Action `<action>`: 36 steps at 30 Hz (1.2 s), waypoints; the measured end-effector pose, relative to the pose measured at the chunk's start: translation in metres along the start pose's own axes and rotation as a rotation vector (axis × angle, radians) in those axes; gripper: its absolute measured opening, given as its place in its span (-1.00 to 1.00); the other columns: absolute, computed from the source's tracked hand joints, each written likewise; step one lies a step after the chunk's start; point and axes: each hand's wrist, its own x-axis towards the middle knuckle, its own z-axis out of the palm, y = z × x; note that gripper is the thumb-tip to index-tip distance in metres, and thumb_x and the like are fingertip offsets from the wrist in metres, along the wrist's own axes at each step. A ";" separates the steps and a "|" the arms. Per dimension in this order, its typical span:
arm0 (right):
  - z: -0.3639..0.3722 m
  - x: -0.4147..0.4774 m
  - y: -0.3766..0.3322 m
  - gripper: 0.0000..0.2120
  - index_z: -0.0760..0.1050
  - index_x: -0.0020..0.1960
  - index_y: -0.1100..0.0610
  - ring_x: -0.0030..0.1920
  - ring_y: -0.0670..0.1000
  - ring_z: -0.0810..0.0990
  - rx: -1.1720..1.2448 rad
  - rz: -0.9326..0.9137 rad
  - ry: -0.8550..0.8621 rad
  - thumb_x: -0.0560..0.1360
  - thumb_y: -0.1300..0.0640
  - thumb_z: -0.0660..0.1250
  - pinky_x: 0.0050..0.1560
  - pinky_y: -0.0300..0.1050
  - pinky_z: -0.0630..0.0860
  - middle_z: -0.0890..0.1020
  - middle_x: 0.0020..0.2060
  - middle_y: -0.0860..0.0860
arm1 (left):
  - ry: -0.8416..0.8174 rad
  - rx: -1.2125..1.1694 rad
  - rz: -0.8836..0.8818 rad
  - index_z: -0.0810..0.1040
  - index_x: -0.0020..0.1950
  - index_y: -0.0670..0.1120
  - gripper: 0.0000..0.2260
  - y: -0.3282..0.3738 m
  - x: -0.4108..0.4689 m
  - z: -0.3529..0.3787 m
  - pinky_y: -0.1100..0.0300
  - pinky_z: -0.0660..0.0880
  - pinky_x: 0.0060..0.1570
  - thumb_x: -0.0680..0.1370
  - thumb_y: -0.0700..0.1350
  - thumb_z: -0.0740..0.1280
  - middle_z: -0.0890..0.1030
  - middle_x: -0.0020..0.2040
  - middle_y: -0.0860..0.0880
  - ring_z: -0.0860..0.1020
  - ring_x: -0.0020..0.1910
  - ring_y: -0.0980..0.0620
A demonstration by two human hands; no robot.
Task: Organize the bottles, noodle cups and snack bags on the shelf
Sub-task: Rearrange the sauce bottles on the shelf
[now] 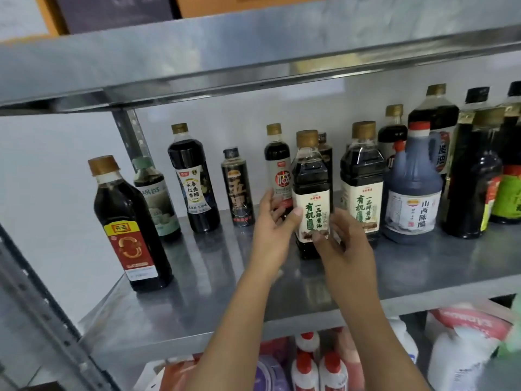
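soy sauce bottle (310,176) on shelf (220,266): i am gripping it with left hand (272,224) and right hand (345,239), probably turning its label outward.

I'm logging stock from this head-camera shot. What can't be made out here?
Head view only:
Black-capped bottle: label hidden behind the soy sauce bottle gripped by the left hand and right hand.
Far-right bottles: cut off by the frame edge.
Top-shelf boxes: cropped by the top edge.
Lower-shelf goods: blurred, labels unreadable.
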 end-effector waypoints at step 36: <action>0.107 -0.013 -0.007 -0.63 0.54 0.25 -0.07 0.10 -0.12 0.68 0.205 0.040 -0.419 0.54 0.28 0.35 0.02 -0.31 0.57 0.72 0.06 -0.16 | -0.043 -0.119 -0.006 0.52 0.36 -0.13 -0.65 -0.003 -0.010 -0.141 0.32 0.58 -0.09 0.57 -0.20 0.39 0.70 0.11 -0.06 0.68 0.03 0.14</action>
